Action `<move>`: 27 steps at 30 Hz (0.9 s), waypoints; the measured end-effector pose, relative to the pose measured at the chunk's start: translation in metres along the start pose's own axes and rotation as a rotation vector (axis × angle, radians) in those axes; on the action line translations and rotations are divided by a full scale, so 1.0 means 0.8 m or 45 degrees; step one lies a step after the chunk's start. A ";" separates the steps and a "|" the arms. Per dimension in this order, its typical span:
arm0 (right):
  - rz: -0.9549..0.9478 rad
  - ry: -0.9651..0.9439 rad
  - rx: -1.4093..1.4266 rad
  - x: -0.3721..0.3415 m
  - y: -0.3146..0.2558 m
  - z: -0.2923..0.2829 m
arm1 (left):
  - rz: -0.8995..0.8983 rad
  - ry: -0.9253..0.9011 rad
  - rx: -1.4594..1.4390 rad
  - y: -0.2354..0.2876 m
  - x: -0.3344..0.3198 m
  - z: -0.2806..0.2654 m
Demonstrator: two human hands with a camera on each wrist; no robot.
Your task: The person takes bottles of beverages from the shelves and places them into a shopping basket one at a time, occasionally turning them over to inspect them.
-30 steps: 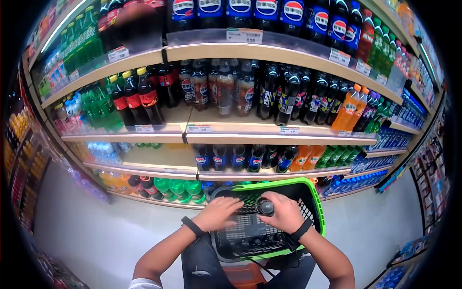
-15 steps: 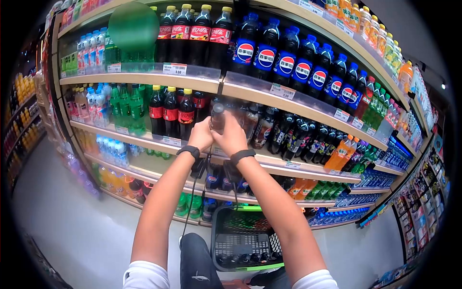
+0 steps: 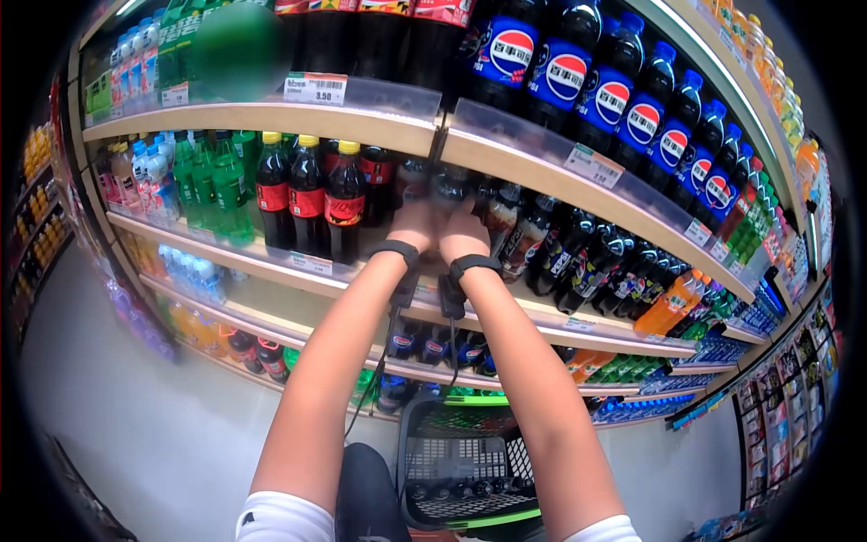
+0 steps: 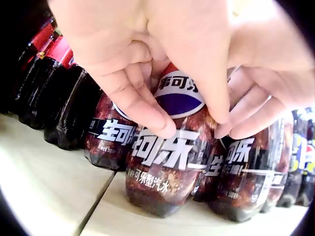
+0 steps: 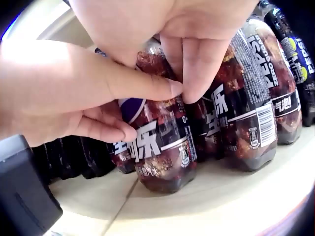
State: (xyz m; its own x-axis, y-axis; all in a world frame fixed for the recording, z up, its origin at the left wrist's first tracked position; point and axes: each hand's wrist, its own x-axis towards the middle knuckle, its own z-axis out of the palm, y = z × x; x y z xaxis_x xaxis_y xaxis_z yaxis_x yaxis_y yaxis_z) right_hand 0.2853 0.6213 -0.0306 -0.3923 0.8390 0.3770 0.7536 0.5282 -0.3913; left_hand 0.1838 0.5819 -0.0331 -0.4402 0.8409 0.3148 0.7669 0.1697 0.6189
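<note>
In both wrist views a clear cola bottle (image 4: 165, 152) with dark brown drink and white lettering stands upright on the pale middle shelf. My left hand (image 3: 411, 226) grips its upper part, the fingers on the left side and the thumb (image 4: 211, 88) across to the right. My right hand (image 3: 465, 233) holds the same bottle from the other side, its fingers (image 5: 189, 69) wrapped down the right of it. The hands hide most of the bottle's neck. Similar cola bottles (image 5: 246, 128) stand close beside and behind it.
Red-labelled cola bottles (image 3: 307, 199) stand left of my hands, dark Pepsi bottles (image 3: 578, 271) to the right. A wooden-edged shelf (image 3: 524, 149) runs just above. Below my arms sits a black basket (image 3: 411, 452) with a green rim and several bottles inside.
A second ago my right hand held a bottle over the basket. Then both hands rose with a bottle to the middle shelf. Now they are farther in, around a bottle in the row.
</note>
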 end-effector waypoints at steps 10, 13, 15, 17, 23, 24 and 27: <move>-0.212 0.109 -0.001 -0.089 0.017 -0.048 | 0.158 0.106 0.151 -0.003 -0.037 0.002; -0.481 0.302 0.200 -0.211 0.069 -0.089 | 0.369 0.365 0.083 -0.009 -0.127 -0.016; -0.466 0.183 0.159 -0.290 0.129 -0.112 | 0.384 0.292 -0.189 -0.006 -0.233 -0.032; -0.172 -0.003 0.089 -0.366 0.203 -0.111 | 0.162 0.043 -0.500 -0.021 -0.343 -0.017; 0.519 -0.718 -0.202 -0.520 0.464 -0.018 | 0.571 -0.939 0.374 -0.155 -0.541 0.104; 0.595 -0.832 -0.180 -0.530 0.504 -0.001 | 0.504 -1.047 0.269 -0.182 -0.553 0.121; 0.851 -1.122 -0.236 -0.547 0.609 0.054 | 0.443 -1.191 0.225 -0.190 -0.536 0.126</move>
State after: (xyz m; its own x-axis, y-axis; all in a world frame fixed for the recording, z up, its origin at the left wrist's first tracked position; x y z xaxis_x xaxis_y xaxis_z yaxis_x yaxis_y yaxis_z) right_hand 0.8013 0.5170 -0.4221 -0.0604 0.7851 -0.6164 0.9905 -0.0291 -0.1341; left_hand 0.3027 0.2471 -0.3347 0.3054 0.9104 -0.2793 0.8742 -0.1517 0.4613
